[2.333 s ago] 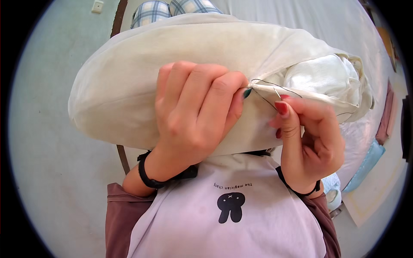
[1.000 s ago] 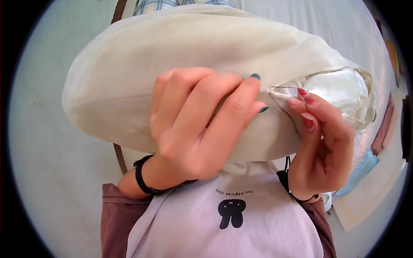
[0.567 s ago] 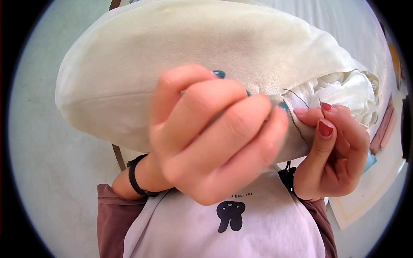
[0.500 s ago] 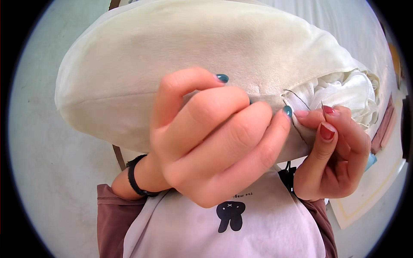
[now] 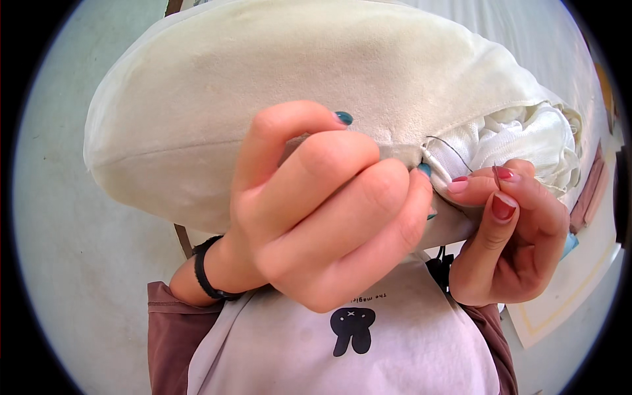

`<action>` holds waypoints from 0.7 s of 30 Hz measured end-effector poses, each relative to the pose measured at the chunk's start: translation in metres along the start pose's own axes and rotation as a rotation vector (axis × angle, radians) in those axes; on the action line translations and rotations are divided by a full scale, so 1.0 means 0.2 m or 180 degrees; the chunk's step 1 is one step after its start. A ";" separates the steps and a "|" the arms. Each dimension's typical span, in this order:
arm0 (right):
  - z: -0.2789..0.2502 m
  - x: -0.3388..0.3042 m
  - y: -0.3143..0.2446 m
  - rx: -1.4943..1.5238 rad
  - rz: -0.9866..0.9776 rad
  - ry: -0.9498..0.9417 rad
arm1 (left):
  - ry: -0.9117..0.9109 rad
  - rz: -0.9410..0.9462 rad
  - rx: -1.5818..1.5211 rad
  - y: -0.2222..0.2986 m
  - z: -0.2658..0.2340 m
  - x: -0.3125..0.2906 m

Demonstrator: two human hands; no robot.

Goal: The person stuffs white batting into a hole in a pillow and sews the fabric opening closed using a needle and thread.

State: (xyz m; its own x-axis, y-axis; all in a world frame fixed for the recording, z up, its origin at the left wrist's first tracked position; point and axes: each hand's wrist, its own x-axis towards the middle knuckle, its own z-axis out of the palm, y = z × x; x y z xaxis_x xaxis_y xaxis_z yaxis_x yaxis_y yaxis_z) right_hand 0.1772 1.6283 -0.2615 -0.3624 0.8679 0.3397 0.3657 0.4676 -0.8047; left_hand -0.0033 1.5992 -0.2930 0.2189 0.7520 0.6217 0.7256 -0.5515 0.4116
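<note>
A large cream plush cushion [image 5: 276,79] spans the view, with a seam along its near side and an opening at its right end. White inner fabric [image 5: 520,138] bulges from that opening. My left hand [image 5: 322,204], green-nailed, is curled over the seam, its fingertips gripping the fabric edge beside the opening; its thumb is mostly hidden. To the right, the thumb and index finger of my right hand [image 5: 517,230], red-nailed, pinch a thin sewing needle [image 5: 496,176] upright. Dark thread [image 5: 453,149] arcs from the gripped edge toward my right fingers.
A black band [image 5: 203,266] circles my left wrist. Under my hands is my light shirt [image 5: 283,342] with a dark printed figure. Pale sheeting [image 5: 513,33] lies behind the cushion. Brownish pieces [image 5: 588,194] and a yellow-lined board [image 5: 546,309] lie at the right.
My left fingertips have shifted slightly left along the edge, and the fabric there is more gathered. The lower thread now hangs less visibly. My right hand has barely moved, still pinching the needle.
</note>
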 end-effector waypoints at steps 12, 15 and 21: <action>0.00 0.02 -0.03 -0.0085 0.0308 0.0034 | 0.0075 -0.0026 -0.0009 0.00 0.01 0.01; 0.00 0.03 -0.04 -0.0038 0.0359 0.0029 | 0.0201 -0.0092 0.0038 0.01 0.02 0.01; -0.05 0.03 0.00 -0.0082 0.0374 0.0474 | 0.0101 -0.0169 -0.0161 0.00 -0.01 0.04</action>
State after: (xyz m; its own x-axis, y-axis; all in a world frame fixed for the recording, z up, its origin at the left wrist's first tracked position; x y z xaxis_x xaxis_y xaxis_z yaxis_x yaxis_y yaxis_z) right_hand 0.1830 1.6357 -0.2556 -0.1858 0.9311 0.3140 0.4205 0.3642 -0.8310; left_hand -0.0024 1.6054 -0.2866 0.1596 0.7694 0.6185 0.7016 -0.5292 0.4771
